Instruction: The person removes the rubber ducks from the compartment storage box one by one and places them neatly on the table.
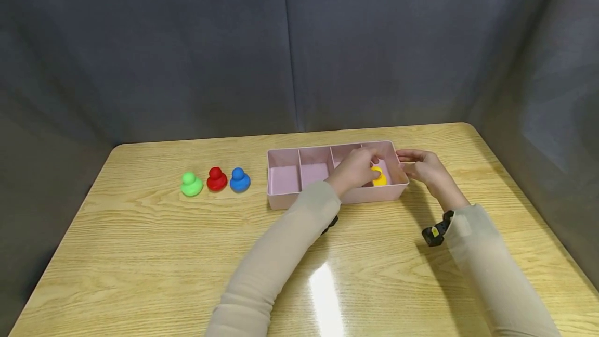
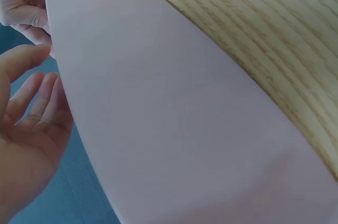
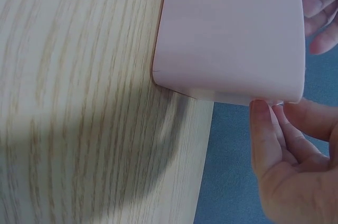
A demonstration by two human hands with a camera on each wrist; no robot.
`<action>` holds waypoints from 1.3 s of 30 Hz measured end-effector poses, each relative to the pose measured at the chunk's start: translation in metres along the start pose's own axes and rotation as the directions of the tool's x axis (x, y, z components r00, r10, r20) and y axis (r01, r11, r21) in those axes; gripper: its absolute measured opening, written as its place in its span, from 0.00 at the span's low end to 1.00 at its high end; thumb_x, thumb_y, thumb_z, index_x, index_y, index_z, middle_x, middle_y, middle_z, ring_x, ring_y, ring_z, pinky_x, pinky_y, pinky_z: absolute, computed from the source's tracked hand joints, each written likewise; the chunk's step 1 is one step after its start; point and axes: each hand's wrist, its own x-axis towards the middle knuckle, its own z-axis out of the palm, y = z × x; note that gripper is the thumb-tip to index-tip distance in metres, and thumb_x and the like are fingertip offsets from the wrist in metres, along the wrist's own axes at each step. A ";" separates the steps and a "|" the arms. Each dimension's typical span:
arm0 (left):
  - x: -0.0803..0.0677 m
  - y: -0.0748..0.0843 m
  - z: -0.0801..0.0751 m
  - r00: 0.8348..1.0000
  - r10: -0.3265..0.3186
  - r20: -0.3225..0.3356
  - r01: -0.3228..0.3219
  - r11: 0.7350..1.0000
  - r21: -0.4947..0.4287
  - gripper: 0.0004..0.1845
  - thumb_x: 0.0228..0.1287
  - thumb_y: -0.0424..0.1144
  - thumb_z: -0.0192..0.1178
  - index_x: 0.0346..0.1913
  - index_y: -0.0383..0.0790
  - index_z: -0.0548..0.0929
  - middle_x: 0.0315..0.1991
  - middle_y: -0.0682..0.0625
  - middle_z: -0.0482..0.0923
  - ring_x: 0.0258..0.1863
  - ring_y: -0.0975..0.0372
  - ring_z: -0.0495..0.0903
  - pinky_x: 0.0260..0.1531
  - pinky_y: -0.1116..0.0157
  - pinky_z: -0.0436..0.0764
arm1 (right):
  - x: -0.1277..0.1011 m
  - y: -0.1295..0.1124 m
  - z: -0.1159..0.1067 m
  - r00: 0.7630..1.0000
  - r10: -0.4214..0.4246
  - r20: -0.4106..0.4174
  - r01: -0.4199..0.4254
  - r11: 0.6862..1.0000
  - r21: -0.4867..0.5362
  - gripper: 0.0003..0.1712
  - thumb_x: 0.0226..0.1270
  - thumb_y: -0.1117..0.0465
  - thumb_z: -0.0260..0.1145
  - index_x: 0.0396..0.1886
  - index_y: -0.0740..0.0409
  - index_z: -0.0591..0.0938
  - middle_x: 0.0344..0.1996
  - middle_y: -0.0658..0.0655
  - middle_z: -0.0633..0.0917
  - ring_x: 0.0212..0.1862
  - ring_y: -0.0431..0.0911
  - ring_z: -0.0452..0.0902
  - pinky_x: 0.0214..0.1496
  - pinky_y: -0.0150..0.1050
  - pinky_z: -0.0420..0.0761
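A long pink divided box (image 1: pixel 284 201) stands on the table. In its rightmost compartment lies a yellow piece (image 1: pixel 379 180), partly hidden by my left hand (image 1: pixel 357 168). That hand reaches over the front wall, thumb and fingers apart just above the yellow piece. In the left wrist view the box's wall hides the yellow piece. At the box's right end, my right hand (image 1: pixel 428 170) touches the end wall with its fingertips and thumb, as the right wrist view also shows. Its fingers are fairly straight.
Left of the box, a green toy (image 1: pixel 192 186), a red toy (image 1: pixel 217 181) and a blue toy (image 1: pixel 240 183) stand in a row, each with a wide round base and a ball-shaped top. Grey cloth (image 1: pixel 210 66) hangs behind the wooden table (image 1: pixel 154 254).
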 end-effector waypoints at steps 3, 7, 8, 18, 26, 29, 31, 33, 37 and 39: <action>0.003 0.000 0.001 1.000 0.007 0.008 -0.007 1.000 -0.007 0.23 0.62 0.32 0.61 0.61 0.40 0.75 0.54 0.47 0.79 0.47 0.62 0.78 0.41 0.76 0.76 | 0.001 0.000 0.000 1.000 0.001 -0.009 -0.001 1.000 -0.005 0.31 0.70 0.65 0.52 0.71 0.66 0.60 0.66 0.67 0.66 0.60 0.51 0.70 0.43 0.19 0.73; 0.006 0.003 0.001 1.000 0.008 0.025 -0.008 1.000 0.006 0.23 0.63 0.31 0.60 0.61 0.41 0.75 0.54 0.46 0.80 0.48 0.62 0.78 0.42 0.75 0.76 | 0.002 0.000 0.001 1.000 -0.001 -0.015 0.001 1.000 -0.008 0.31 0.70 0.65 0.52 0.71 0.66 0.61 0.65 0.67 0.67 0.58 0.49 0.70 0.42 0.18 0.73; 0.007 0.003 0.001 1.000 0.012 0.029 -0.012 1.000 0.017 0.22 0.63 0.31 0.60 0.61 0.41 0.75 0.54 0.46 0.80 0.49 0.62 0.78 0.43 0.74 0.76 | 0.002 0.000 0.001 1.000 -0.001 -0.016 0.001 1.000 -0.008 0.31 0.70 0.65 0.52 0.71 0.66 0.60 0.65 0.67 0.67 0.58 0.49 0.70 0.42 0.18 0.73; 0.013 0.006 0.005 0.997 -0.031 0.064 0.025 0.996 0.087 0.22 0.64 0.32 0.59 0.61 0.42 0.76 0.55 0.49 0.79 0.49 0.64 0.79 0.45 0.73 0.78 | 0.003 0.002 0.000 1.000 -0.015 -0.017 0.015 1.000 -0.009 0.31 0.71 0.65 0.53 0.71 0.67 0.60 0.66 0.68 0.66 0.57 0.47 0.71 0.43 0.18 0.73; 0.016 0.003 0.007 0.996 -0.029 0.079 0.020 0.993 0.112 0.22 0.64 0.31 0.58 0.61 0.42 0.76 0.55 0.50 0.79 0.51 0.64 0.78 0.48 0.73 0.77 | 0.002 0.001 0.000 1.000 -0.019 -0.016 0.019 1.000 -0.013 0.30 0.70 0.66 0.53 0.71 0.67 0.61 0.65 0.68 0.67 0.47 0.35 0.72 0.42 0.17 0.74; 0.018 0.001 0.008 0.996 -0.029 0.085 0.017 0.990 0.139 0.22 0.64 0.31 0.58 0.61 0.43 0.76 0.55 0.51 0.79 0.52 0.65 0.78 0.50 0.73 0.77 | 0.001 0.000 0.000 1.000 -0.014 -0.018 0.014 1.000 -0.018 0.30 0.71 0.65 0.53 0.71 0.66 0.61 0.65 0.67 0.67 0.48 0.37 0.71 0.42 0.18 0.73; 0.020 0.000 0.009 0.996 -0.029 0.087 0.015 0.988 0.154 0.21 0.64 0.32 0.58 0.61 0.44 0.77 0.55 0.51 0.79 0.52 0.65 0.78 0.50 0.72 0.77 | 0.001 0.000 0.000 1.000 -0.013 -0.020 0.012 1.000 -0.020 0.30 0.71 0.65 0.53 0.71 0.66 0.61 0.65 0.67 0.67 0.49 0.37 0.71 0.42 0.18 0.73; 0.021 -0.001 0.009 0.995 -0.033 0.091 0.018 0.987 0.162 0.21 0.64 0.33 0.59 0.61 0.45 0.77 0.55 0.52 0.79 0.52 0.65 0.78 0.51 0.72 0.77 | 0.002 0.000 0.000 1.000 -0.014 -0.021 0.013 1.000 -0.023 0.30 0.71 0.64 0.53 0.71 0.66 0.61 0.65 0.67 0.68 0.49 0.37 0.71 0.42 0.18 0.73; 0.025 -0.004 0.010 0.994 -0.024 0.103 0.004 0.981 0.192 0.21 0.63 0.34 0.59 0.60 0.45 0.78 0.55 0.52 0.80 0.53 0.65 0.78 0.52 0.71 0.77 | 0.002 0.001 0.000 1.000 -0.015 -0.022 0.014 1.000 -0.014 0.30 0.71 0.65 0.53 0.71 0.67 0.62 0.64 0.67 0.68 0.47 0.35 0.72 0.42 0.18 0.74; 0.025 -0.004 0.010 0.994 -0.023 0.108 0.000 0.978 0.207 0.20 0.63 0.34 0.59 0.59 0.46 0.78 0.55 0.53 0.80 0.52 0.66 0.78 0.52 0.71 0.77 | 0.002 0.001 0.001 1.000 -0.012 -0.023 0.012 1.000 -0.010 0.30 0.71 0.65 0.53 0.70 0.66 0.62 0.64 0.67 0.68 0.47 0.36 0.72 0.42 0.17 0.74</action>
